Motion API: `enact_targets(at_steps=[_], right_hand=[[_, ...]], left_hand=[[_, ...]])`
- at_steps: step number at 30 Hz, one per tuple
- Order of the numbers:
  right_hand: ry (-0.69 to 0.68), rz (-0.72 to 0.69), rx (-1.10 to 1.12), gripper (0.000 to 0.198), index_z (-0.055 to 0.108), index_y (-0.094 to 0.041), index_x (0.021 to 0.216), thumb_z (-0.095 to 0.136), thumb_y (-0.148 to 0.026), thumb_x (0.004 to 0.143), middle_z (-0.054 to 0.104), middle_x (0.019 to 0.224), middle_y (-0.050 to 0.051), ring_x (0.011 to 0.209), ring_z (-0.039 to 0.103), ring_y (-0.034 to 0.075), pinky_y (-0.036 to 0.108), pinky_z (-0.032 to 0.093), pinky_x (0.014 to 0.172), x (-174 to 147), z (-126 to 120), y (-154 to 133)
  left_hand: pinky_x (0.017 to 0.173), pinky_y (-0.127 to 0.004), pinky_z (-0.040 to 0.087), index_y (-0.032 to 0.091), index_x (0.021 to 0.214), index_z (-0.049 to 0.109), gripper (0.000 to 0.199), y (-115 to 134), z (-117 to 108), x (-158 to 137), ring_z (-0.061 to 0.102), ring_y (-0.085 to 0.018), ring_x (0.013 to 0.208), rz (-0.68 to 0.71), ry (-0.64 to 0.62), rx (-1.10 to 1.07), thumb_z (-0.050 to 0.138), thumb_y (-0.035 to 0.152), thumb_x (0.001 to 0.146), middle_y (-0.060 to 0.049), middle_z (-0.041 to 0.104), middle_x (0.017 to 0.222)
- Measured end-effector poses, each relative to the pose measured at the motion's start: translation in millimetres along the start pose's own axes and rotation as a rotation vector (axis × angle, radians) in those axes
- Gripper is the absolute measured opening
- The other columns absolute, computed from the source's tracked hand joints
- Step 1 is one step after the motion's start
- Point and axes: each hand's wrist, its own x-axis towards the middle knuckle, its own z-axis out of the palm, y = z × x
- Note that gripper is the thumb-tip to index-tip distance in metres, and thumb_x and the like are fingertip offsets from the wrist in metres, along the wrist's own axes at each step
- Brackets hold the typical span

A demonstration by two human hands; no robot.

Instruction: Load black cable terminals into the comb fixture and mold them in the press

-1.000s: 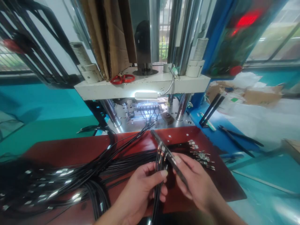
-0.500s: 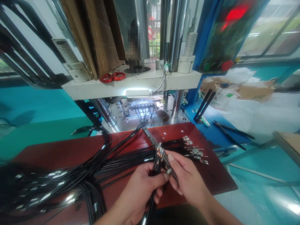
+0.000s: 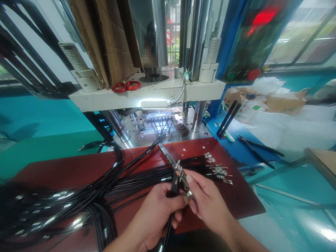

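My left hand [image 3: 160,206] is closed around a small bundle of black cables [image 3: 174,185], whose metal connector ends [image 3: 178,168] point up and away. One small connector [image 3: 189,193] shows by the left thumb tip. My right hand [image 3: 212,201] pinches the near end of a long, narrow metal bar [image 3: 167,154], which slants away to the left behind the held cables. Right fingertips sit close beside the connectors; whether they touch them is unclear. Beneath both hands, more black cables [image 3: 147,175] lie across the dark red board [image 3: 244,196], their bare connector ends [image 3: 220,170] to the right.
Ahead stands a press with a white plate [image 3: 105,99] carrying red-handled scissors [image 3: 126,86]. Several thin cables run into its lit mould [image 3: 159,122]. Black pliers [image 3: 258,150] lie right on the blue surface, near a control panel with a red button [image 3: 254,74]. Cable coils crowd the left.
The metal bar has shifted slightly up and left, and its near end has drawn in toward my right hand. My left hand keeps its hold on the cables.
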Motion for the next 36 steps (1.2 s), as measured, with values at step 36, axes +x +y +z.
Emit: enact_targets(at_steps=[36], right_hand=[[0.036,0.07,0.121,0.05,0.05,-0.022,0.128,0.047,-0.053,0.089,0.048,0.058,-0.005,0.038,0.038,0.005,0.015,0.029,0.031,-1,-1,-2]], left_hand=[[0.034,-0.015,0.025,0.019,0.084,0.051,0.022,0,-14,3,0.034,-0.004,0.035,-0.001,0.074,-0.048,0.061,0.038,0.081,0.007,0.045,0.049]])
